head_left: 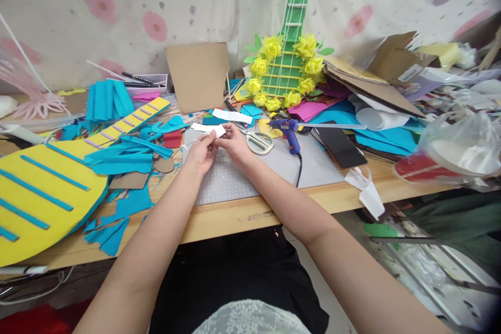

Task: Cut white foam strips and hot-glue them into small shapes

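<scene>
Over a grey cutting mat [250,177] on the wooden surface [274,209], the left hand [201,152] and the right hand [235,143] meet, both pinching a small white paper strip [216,131]. Scissors [258,141] lie just right of the right hand, with a blue glue gun [288,130] beyond. A yellow paper guitar [47,193] with blue stripes lies at left, a green guitar [291,57] ringed with yellow flowers stands behind
</scene>
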The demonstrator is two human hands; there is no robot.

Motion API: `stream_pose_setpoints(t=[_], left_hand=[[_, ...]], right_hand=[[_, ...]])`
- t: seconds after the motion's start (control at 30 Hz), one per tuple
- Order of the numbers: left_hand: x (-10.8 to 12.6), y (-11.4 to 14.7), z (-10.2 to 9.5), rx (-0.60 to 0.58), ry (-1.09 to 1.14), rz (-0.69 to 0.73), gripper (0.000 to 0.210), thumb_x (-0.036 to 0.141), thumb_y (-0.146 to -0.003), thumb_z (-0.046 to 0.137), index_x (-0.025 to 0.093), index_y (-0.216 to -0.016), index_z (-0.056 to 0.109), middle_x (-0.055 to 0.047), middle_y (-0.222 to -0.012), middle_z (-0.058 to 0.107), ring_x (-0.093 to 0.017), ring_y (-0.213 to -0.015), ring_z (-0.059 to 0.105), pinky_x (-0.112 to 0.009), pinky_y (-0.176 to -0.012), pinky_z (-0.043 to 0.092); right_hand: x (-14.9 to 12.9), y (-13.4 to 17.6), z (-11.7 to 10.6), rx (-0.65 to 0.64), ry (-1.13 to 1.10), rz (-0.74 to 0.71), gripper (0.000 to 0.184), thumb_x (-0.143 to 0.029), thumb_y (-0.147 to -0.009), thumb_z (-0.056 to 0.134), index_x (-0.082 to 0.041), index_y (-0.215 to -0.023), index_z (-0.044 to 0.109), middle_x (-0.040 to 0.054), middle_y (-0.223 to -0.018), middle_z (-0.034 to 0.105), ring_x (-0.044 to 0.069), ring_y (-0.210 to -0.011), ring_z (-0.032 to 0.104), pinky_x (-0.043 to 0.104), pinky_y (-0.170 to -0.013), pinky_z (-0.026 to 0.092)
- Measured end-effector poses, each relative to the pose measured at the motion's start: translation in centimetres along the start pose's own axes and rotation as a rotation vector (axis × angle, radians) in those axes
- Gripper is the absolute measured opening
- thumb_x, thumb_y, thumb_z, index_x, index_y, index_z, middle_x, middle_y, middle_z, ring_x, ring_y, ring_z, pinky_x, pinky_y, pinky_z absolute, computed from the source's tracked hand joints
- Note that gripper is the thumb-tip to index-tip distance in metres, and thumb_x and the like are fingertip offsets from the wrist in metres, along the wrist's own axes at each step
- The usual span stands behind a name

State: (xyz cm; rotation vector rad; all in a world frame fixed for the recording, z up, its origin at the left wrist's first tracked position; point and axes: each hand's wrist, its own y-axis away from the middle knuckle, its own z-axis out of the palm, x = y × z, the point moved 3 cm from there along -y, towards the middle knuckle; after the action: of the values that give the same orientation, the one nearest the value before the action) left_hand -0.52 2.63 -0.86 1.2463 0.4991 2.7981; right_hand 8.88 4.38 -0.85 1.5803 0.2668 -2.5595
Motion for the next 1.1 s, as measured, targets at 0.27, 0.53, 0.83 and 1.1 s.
stream_pose_setpoints(t=[0.27, 0.53, 0.83, 1.1], left_hand=[[0.3, 0.6, 0.3, 0.019, -0.161, 0.193, 0.025, 0.032, -0.054, 0.079, 0.016, -0.069, 0.068, -0.002, -0.077, 0.068, -0.013, -0.078, 0.061, -0.025, -0.076, 0.045], [0.3, 0.2, -0.2, 0.111, -0.212, 0.255, 0.025, 0.028, -0.045, 0.08, 0.016, -0.063, 0.069, -0.003, -0.075, 0.067, -0.012, -0.075, 0.059, -0.026, -0.076, 0.044], [0.3, 0.2, -0.2, 0.141, -0.21, 0.218, 0.022, 0.024, -0.048, 0.08, 0.015, -0.063, 0.066, -0.001, -0.071, 0.065, -0.009, -0.069, 0.057, -0.023, -0.071, 0.043], [0.4, 0.4, 0.1, 0.108, -0.129, 0.139, 0.022, 0.019, -0.048, 0.08, 0.015, -0.063, 0.064, 0.0, -0.067, 0.063, -0.008, -0.066, 0.056, -0.022, -0.069, 0.043]], right_hand=[[-0.1, -0.3, -0.8, 0.099, 0.056, -0.018, 0.049, -0.019, -0.049, 0.076, -0.022, -0.086, 0.045, -0.0067, -0.071, 0.061, 0.011, -0.069, 0.059, 0.03, -0.074, 0.048], [-1.0, -0.3, -0.9, 0.105, 0.066, -0.016, 0.04, -0.036, -0.056, 0.075, -0.021, -0.082, 0.049, -0.005, -0.073, 0.058, 0.009, -0.068, 0.058, 0.028, -0.07, 0.051], [-1.1, -0.2, -1.3, 0.19, 0.057, -0.032, 0.031, -0.028, -0.059, 0.073, -0.02, -0.078, 0.05, -0.005, -0.069, 0.057, 0.008, -0.064, 0.056, 0.028, -0.068, 0.053], [-1.1, -0.1, -1.1, 0.166, 0.048, -0.019, 0.034, -0.029, -0.058, 0.075, -0.02, -0.079, 0.05, -0.0049, -0.07, 0.057, 0.009, -0.065, 0.057, 0.029, -0.07, 0.053]])
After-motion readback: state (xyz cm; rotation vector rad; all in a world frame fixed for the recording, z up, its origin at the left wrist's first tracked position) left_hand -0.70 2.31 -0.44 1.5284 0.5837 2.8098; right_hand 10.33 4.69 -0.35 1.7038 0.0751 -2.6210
